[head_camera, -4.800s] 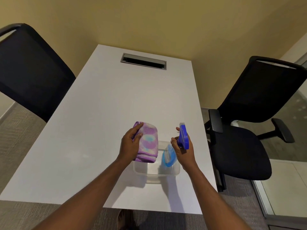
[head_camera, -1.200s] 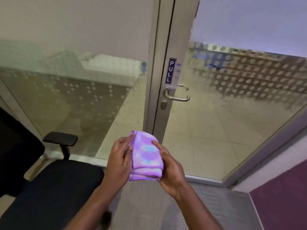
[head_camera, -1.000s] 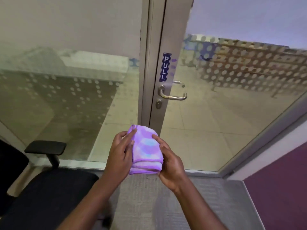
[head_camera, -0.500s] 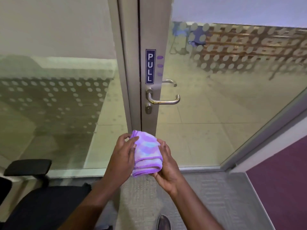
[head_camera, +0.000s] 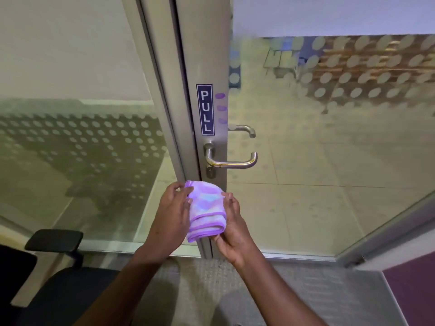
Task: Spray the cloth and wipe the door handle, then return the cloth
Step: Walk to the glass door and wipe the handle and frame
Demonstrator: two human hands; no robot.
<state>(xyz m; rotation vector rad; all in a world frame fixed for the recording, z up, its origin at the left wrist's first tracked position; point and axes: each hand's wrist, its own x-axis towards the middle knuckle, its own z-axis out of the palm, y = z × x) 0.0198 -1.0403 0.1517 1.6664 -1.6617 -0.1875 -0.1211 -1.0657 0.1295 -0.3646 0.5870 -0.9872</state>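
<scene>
A folded purple and blue cloth (head_camera: 207, 211) is held between both my hands, just below the door handle. My left hand (head_camera: 171, 212) presses its left side and my right hand (head_camera: 231, 228) cups its right side and underside. The steel lever door handle (head_camera: 231, 162) sticks out to the right from the grey door frame, a short way above the cloth and not touched by it. A blue "PULL" sign (head_camera: 205, 109) sits above the handle. The spray bottle is out of view.
A glass door (head_camera: 329, 149) with frosted dots fills the right, a fixed glass panel (head_camera: 82, 149) the left. A black office chair (head_camera: 54, 241) with its armrest stands at the lower left. Grey carpet (head_camera: 306, 290) lies underfoot, with a purple wall at the lower right.
I left the table and spray bottle and came to the door. Over the last second the handle has grown nearer and more central, while both hands kept the cloth and raised it towards the handle.
</scene>
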